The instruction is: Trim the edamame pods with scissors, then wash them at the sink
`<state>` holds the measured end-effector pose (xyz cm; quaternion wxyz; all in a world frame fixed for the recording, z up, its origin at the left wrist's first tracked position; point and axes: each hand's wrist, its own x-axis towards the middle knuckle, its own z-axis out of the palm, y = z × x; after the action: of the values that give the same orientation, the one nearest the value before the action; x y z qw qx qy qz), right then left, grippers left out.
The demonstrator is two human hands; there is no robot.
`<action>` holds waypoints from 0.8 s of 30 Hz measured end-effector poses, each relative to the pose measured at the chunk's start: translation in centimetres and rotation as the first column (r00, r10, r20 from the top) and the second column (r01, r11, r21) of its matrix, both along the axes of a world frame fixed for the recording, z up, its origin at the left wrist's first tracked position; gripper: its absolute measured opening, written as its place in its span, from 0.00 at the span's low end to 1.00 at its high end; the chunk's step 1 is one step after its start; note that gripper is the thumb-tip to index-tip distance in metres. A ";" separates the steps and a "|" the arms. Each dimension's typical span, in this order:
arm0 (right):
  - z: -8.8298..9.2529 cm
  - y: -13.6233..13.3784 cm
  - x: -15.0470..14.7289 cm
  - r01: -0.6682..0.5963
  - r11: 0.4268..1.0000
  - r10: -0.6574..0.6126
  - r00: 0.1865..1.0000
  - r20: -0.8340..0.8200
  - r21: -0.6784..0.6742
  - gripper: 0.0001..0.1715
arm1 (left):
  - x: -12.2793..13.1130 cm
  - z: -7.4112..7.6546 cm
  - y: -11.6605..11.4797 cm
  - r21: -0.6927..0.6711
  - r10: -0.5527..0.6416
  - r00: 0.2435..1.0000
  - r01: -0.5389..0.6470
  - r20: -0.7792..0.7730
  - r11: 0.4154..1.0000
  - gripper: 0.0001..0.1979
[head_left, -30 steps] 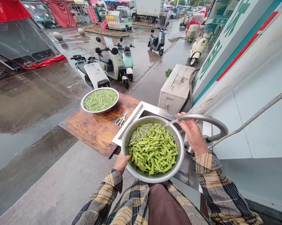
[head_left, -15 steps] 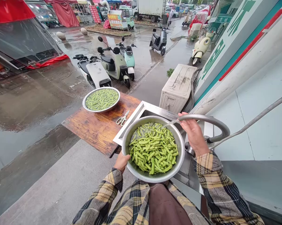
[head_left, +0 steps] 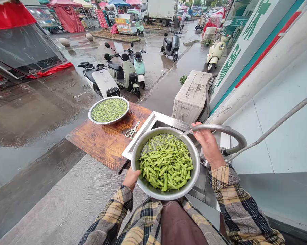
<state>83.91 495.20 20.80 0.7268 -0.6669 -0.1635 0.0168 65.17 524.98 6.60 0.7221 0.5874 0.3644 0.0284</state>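
Observation:
A round metal basin (head_left: 195,170) tilts over the sink (head_left: 155,115), full of green edamame pods (head_left: 166,165) with water pooling along its far side. My left hand (head_left: 132,177) grips the basin's left rim, thumb inside and the fingers hidden beneath. Around the end of the curved grey faucet (head_left: 235,133) is my right hand (head_left: 206,144), steering its stream into the basin's far edge. A second metal basin (head_left: 92,118) of edamame in water stands on the wooden board to the left. Scissors (head_left: 132,130) with pale handles lie between that basin and the sink.
The brown wooden board (head_left: 102,146) adjoins the sink's left side. A whitish outdoor box unit (head_left: 191,95) stands behind the sink, and a pale wall (head_left: 278,136) rises at right. Several parked scooters (head_left: 122,71) stand on wet pavement beyond.
Water has risen a little among the pods at the basin's far left. Both hands keep their places, and the whole view has shifted slightly.

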 end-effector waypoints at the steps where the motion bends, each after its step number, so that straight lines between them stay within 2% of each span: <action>1: 0.0 0.0 0.0 0.001 1.000 -0.001 1.000 -0.003 -0.002 0.29 | 0.0 0.0 0.0 0.001 0.000 1.000 0.000 0.001 1.000 0.28; 6: 0.1 0.1 -0.1 0.003 1.000 -0.003 1.000 -0.007 -0.009 0.28 | 0.0 0.1 0.0 0.021 -0.007 1.000 0.007 0.009 1.000 0.29; 13: 0.1 0.1 -0.1 0.006 1.000 -0.006 1.000 -0.001 -0.011 0.26 | -0.1 -0.4 0.1 0.050 -0.010 1.000 0.009 0.015 0.999 0.25; 18: 0.3 0.1 -0.1 0.004 1.000 -0.004 1.000 -0.001 0.002 0.24 | -0.1 -0.4 0.1 0.022 -0.020 1.000 0.020 0.005 1.000 0.27; 24: 0.1 0.1 0.0 -0.001 1.000 0.001 1.000 -0.008 0.020 0.26 | -0.1 -0.5 0.2 0.018 -0.029 1.000 0.029 -0.005 0.999 0.26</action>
<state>83.92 495.27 20.85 0.7341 -0.6595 -0.1609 0.0182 65.11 525.22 6.14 0.7162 0.5993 0.3572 0.0201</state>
